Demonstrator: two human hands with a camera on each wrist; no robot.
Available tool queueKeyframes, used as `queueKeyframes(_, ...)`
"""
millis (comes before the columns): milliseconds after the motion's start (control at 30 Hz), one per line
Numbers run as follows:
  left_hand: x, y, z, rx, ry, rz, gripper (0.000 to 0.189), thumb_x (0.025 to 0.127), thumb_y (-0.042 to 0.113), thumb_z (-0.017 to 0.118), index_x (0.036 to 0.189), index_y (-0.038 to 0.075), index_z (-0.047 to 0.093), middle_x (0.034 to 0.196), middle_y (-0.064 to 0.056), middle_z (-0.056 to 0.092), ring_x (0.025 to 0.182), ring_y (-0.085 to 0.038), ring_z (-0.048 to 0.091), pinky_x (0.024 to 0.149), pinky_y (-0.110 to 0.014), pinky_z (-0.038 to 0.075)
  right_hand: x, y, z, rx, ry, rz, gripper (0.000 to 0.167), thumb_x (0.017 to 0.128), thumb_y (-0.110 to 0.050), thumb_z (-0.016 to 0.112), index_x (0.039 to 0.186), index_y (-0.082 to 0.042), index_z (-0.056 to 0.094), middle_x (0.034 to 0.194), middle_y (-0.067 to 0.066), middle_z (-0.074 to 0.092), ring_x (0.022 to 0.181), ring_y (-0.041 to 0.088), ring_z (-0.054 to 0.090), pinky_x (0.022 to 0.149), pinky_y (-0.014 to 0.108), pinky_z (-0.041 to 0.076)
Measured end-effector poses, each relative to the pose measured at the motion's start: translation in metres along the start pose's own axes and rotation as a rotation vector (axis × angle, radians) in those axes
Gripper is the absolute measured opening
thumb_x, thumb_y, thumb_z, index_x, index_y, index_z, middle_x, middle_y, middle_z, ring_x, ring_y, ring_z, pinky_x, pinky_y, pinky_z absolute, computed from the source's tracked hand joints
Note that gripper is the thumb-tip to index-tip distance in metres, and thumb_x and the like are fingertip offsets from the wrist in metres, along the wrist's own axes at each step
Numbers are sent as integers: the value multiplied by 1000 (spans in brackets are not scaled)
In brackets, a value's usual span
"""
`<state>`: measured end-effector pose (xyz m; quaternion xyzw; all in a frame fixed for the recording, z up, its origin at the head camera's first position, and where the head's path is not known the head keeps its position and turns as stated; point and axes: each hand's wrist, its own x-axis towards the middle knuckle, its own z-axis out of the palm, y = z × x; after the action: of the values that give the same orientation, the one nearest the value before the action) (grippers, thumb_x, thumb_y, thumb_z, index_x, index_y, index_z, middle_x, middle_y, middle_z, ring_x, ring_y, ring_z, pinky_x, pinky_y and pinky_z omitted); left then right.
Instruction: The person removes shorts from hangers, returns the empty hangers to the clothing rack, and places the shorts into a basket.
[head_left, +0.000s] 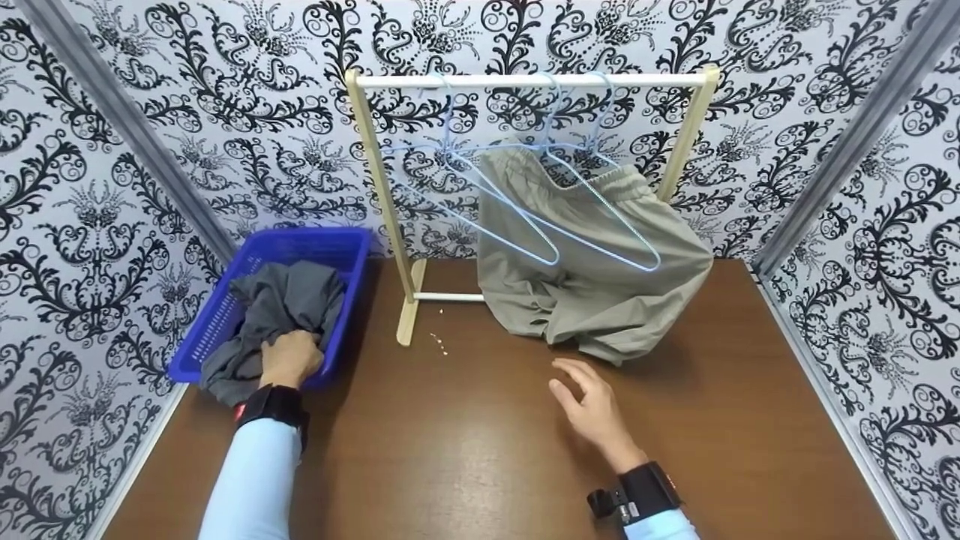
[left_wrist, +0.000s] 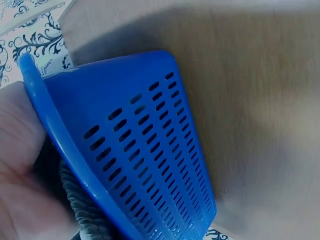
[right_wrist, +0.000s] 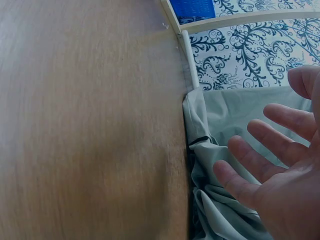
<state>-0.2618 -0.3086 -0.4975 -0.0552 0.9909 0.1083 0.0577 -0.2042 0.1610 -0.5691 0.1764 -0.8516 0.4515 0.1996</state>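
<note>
In the head view my left hand reaches over the near rim of a blue plastic basket and grips a crumpled dark grey garment. The fingertips are hidden in its folds. A ribbed, gathered strip of cloth shows beside the palm in the left wrist view. My right hand hovers over the table with fingers spread and nothing in them. Just beyond it, khaki shorts with an elastic waistband hang from the rack, their legs drooping toward the table.
A wooden rack with a white top rail stands at the back of the brown table. Several blue wire hangers hang from it, overlapping the shorts. White specks lie near the rack's left foot. Patterned walls enclose the sides.
</note>
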Motion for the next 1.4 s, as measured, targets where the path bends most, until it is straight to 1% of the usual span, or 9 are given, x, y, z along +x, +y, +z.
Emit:
queueKeyframes(167,-2,5,7,40,222,18,28,91,4,52,103,-9,73,110,-38,65,106,-61,58,95,-78,38,4,-1,-5,4,-5,28,30,94,-7,71,122,5,70,127,18,69,118,37,65,101,52,49)
queueKeyframes(367,-9,24,6,20,453,5,23,87,0,56,98,-11,72,104,-37,64,101,-59,57,91,-75,38,7,-1,-12,-15,11,23,30,94,-7,71,123,4,71,127,19,69,120,38,64,103,53,48)
queueKeyframes(500,-15,36,6,-4,600,40,18,84,-2,59,95,-11,70,102,-36,64,98,-57,57,92,-72,39,8,-1,-15,-31,23,13,30,94,-6,72,122,3,71,126,20,69,121,40,63,102,54,47)
queueKeyframes(633,-18,45,7,-30,703,85,19,81,-1,64,96,-11,68,105,-34,65,98,-56,58,91,-69,41,9,-1,-16,-37,32,-3,30,93,-6,72,122,3,71,125,21,69,120,40,64,101,54,48)
queueKeyframes(733,-21,49,8,-48,751,113,21,79,0,67,98,-10,68,106,-32,66,97,-56,59,88,-67,44,10,-1,-17,-42,39,-23,30,92,-6,73,121,3,71,125,20,70,120,39,64,101,52,48)
queueKeyframes(933,-26,56,9,-83,815,159,26,78,2,70,101,-11,69,102,-31,68,91,-55,62,79,-66,49,13,-3,-21,-43,41,-60,31,92,-5,73,122,3,71,125,20,69,120,39,64,103,47,47)
queueKeyframes(1033,-28,60,11,-107,815,165,30,79,6,72,104,-10,70,104,-30,69,91,-54,63,77,-66,49,14,-4,-24,-39,41,-64,31,92,-5,73,122,4,71,126,20,69,120,39,64,104,44,47)
queueKeyframes(1167,-32,66,14,-144,781,160,38,84,15,74,114,-8,70,111,-29,69,97,-53,64,82,-65,49,15,-4,-27,-51,39,-64,32,93,-5,73,124,3,71,127,18,70,120,38,64,105,36,47)
queueKeyframes(1400,-38,83,19,-212,789,185,46,87,24,75,122,-6,69,119,-27,69,103,-51,64,86,-64,48,17,-3,-33,-39,50,-74,34,92,-5,73,125,4,70,127,18,69,120,39,64,107,14,38)
